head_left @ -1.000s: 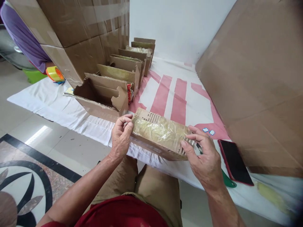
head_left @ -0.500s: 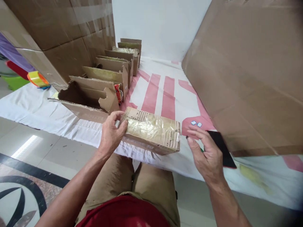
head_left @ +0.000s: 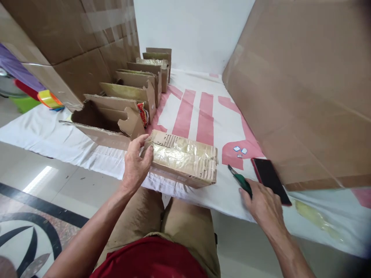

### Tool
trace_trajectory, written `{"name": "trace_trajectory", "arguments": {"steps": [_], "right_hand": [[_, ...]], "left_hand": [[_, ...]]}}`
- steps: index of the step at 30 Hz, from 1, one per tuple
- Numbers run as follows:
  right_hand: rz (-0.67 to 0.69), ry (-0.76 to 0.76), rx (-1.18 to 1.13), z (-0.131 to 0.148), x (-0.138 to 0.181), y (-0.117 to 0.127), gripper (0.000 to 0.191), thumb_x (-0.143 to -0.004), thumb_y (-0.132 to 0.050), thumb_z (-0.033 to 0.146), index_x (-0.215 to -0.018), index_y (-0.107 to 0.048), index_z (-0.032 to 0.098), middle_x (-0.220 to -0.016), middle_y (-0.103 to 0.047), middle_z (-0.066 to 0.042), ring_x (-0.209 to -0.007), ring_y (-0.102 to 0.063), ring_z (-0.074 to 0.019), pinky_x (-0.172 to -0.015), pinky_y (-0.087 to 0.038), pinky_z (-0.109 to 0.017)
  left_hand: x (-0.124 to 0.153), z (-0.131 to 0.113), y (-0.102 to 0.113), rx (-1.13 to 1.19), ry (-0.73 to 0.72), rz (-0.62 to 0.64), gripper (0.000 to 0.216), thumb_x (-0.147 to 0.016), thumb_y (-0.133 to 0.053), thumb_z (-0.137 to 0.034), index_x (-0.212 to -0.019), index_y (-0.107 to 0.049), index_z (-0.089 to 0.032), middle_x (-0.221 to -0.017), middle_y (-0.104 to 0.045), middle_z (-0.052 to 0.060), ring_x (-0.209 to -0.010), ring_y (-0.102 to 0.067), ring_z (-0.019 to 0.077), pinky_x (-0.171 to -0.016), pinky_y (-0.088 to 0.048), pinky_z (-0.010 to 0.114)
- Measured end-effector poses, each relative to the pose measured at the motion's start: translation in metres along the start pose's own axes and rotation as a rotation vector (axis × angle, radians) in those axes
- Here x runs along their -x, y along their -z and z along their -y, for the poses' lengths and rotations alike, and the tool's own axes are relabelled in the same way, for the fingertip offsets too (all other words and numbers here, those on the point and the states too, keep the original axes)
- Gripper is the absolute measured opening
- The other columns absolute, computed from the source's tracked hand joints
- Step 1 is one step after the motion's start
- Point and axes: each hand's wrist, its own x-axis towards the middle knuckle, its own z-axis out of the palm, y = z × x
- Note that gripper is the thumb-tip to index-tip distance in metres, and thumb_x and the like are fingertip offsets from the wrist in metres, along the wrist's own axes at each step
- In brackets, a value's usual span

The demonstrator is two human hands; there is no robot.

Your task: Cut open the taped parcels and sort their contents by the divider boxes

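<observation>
A long cardboard box (head_left: 182, 160), its top covered with shiny tape, lies near the table's front edge. My left hand (head_left: 136, 161) grips its left end, thumb on the top and fingers around the far corner. To the right, my right hand (head_left: 262, 202) is closed around the rear of a green-handled utility knife (head_left: 242, 182). The knife's slim metal tip points left and away from me, toward the box but apart from it. Part of the handle is hidden under my fingers. A black phone (head_left: 271, 180) with a red edge lies just beyond that hand.
Several open cardboard boxes (head_left: 106, 125) stand in a row at the left, a red packet (head_left: 142, 114) beside them. Large cardboard panels (head_left: 313, 96) flank the table. Small white labels (head_left: 237, 149) lie on the cloth. A yellow tape roll (head_left: 50, 99) sits far left.
My right hand has moved right and toward me, away from the box's right end, and now grips the green-handled knife. My left hand stays on the box.
</observation>
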Motion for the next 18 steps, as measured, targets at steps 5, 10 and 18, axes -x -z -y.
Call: {"name": "trace_trajectory", "arguments": {"steps": [5, 10, 18], "right_hand": [[-0.006, -0.003, -0.134, 0.008, -0.007, 0.012, 0.044, -0.100, -0.033, 0.029, -0.125, -0.065, 0.012, -0.115, -0.074, -0.028, -0.103, -0.070, -0.0458, -0.085, -0.054, -0.060], [-0.071, -0.200, -0.413, 0.011, -0.006, 0.055, 0.045, -0.102, -0.036, 0.042, -0.132, -0.064, 0.020, -0.111, -0.077, -0.019, -0.101, -0.074, -0.0357, -0.085, -0.058, -0.045], [-0.158, 0.390, -0.406, 0.075, -0.061, 0.140, 0.033, -0.100, -0.052, 0.045, -0.116, -0.072, 0.024, -0.101, -0.080, -0.006, -0.084, -0.075, -0.0243, -0.074, -0.054, -0.032]], "left_hand": [[0.000, 0.000, -0.002, 0.106, 0.086, -0.013, 0.028, -0.091, -0.061, -0.027, -0.118, -0.069, -0.020, -0.113, -0.075, 0.007, -0.103, -0.070, 0.0201, -0.096, -0.054, 0.036], [-0.002, 0.000, -0.007, 0.285, 0.193, 0.006, 0.028, -0.090, -0.066, -0.030, -0.117, -0.069, -0.021, -0.113, -0.075, 0.006, -0.104, -0.070, 0.0204, -0.096, -0.053, 0.035], [-0.003, -0.005, -0.009, 0.311, 0.279, 0.007, 0.022, -0.089, -0.065, -0.030, -0.109, -0.069, -0.021, -0.105, -0.073, 0.005, -0.097, -0.068, 0.0201, -0.087, -0.052, 0.033]]}}
